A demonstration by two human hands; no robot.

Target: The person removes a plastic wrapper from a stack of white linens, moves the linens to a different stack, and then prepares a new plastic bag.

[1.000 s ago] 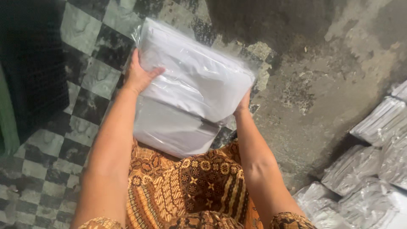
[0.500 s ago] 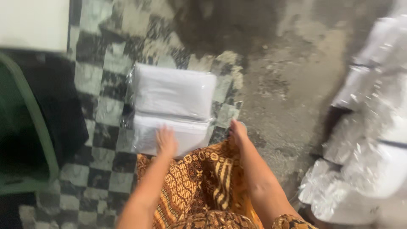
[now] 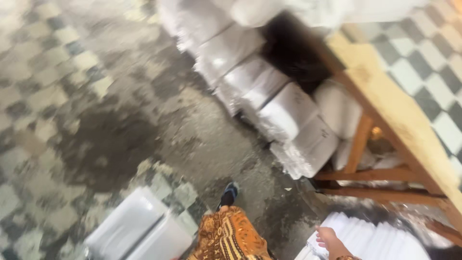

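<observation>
Right hand (image 3: 328, 239) at five o'clock, fingers loosely spread, touches the white stack (image 3: 380, 238) beside the wooden desk (image 3: 399, 120); it grips nothing yet, and my left hand is out of view. I judge a pickup is starting, calling for a firm two-sided grip. Two wrapped packs (image 3: 139, 231) lie at seven o'clock; about six bundles (image 3: 284, 113) line up near one o'clock.

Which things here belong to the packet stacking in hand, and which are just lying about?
In hand:
right hand reaching to the white stack at lower right
two wrapped white packets set on the floor
row of wrapped bundles along the table

Lying about:
wooden table
checkered floor
</observation>
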